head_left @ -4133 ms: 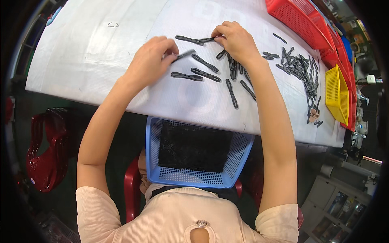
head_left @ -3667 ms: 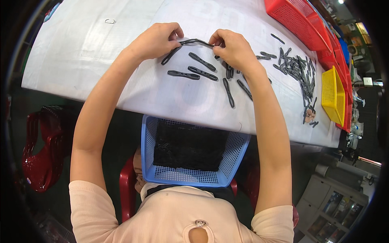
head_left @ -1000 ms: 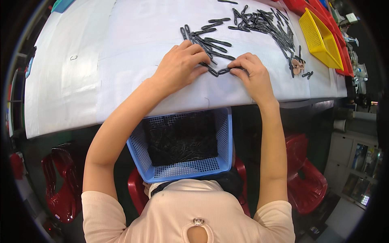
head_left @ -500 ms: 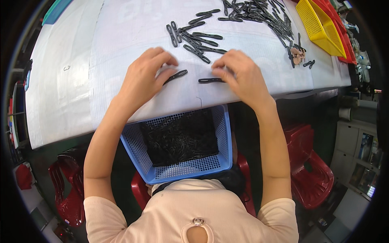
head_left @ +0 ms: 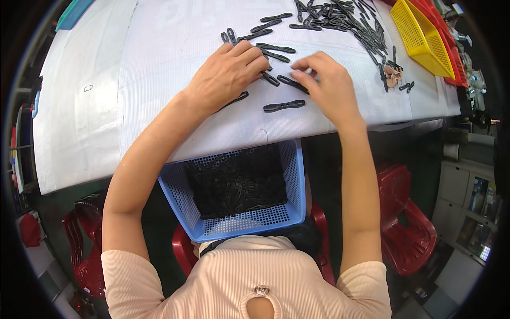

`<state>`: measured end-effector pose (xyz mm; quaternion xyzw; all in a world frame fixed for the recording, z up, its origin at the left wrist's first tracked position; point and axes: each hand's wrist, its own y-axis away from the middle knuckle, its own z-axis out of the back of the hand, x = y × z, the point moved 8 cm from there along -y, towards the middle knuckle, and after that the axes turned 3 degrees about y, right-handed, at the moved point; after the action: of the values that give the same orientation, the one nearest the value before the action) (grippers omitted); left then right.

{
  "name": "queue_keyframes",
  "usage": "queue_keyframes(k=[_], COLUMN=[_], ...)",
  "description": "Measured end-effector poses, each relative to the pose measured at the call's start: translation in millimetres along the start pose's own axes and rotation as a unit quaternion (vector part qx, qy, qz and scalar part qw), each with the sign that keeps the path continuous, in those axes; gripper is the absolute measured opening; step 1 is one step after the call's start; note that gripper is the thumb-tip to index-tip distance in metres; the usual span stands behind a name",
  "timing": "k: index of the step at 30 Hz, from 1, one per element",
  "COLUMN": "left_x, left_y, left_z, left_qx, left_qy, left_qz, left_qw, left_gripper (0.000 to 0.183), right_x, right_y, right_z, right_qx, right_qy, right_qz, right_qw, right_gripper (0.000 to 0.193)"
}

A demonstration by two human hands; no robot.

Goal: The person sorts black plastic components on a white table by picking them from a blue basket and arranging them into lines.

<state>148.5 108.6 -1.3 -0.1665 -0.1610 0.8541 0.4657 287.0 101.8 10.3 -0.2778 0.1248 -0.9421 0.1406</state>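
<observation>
My left hand (head_left: 228, 77) reaches palm-down over a loose group of slim black plastic pieces with slotted ends. Its bent fingers are close together, and what lies under the fingertips is hidden. One black piece (head_left: 271, 79) sticks out beside them. My right hand (head_left: 328, 87) is just right of it, thumb and index finger slightly apart with nothing seen between their tips. Beneath that thumb lies another black piece (head_left: 292, 84), aslant. Nearer me, a single black piece (head_left: 284, 106) rests flat on the white table, and one more (head_left: 237, 99) shows partly from under my left wrist.
A blue perforated basket (head_left: 301, 181), holding many black pieces, is between me and the table (head_left: 159, 69). A large heap of black pieces (head_left: 345, 24) lies at the far right, with small beige parts (head_left: 393, 77) near it. Beyond are yellow (head_left: 419, 40) and red baskets.
My left hand has moved right and away from me, over the loose pieces. My right hand has risen off the near piece, and another black piece now lies closer to me under it.
</observation>
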Motion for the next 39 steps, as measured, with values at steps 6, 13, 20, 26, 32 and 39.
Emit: queue_keyframes(k=[6, 13, 20, 26, 32, 39], left_x=[-2.6, 13.0, 52.5, 52.9, 64.8, 70.5], left_y=[12.1, 36.1, 33.4, 29.0, 51.8, 53.0], left_z=[6.2, 23.5, 32.0, 17.1, 31.7, 50.3], left_qx=[0.077, 0.093, -0.067, -0.052, -0.044, 0.054], left_qy=[0.01, 0.17, 0.083, 0.009, 0.131, 0.097], left_qz=[0.044, 0.229, 0.276, 0.267, 0.331, 0.358], left_qw=[0.996, 0.954, 0.955, 0.962, 0.934, 0.927], left_gripper=[0.011, 0.009, 0.019, 0.022, 0.016, 0.012], right_x=[21.6, 37.7, 23.1, 9.0, -9.1, 34.7], right_y=[-22.4, -20.7, -24.0, -27.4, -8.8, -19.7], right_z=[-32.7, -38.9, -22.9, -23.0, -14.5, -22.3], right_qx=[-0.036, -0.049, 0.091, 0.001, 0.138, -0.002], right_qy=[0.01, 0.181, -0.004, 0.091, -0.088, 0.013], right_qz=[0.048, 0.131, 0.001, 0.08, -0.081, -0.02], right_qw=[0.998, 0.974, 0.996, 0.993, 0.983, 1.0], right_gripper=[0.011, 0.008, 0.017, 0.013, 0.014, 0.014])
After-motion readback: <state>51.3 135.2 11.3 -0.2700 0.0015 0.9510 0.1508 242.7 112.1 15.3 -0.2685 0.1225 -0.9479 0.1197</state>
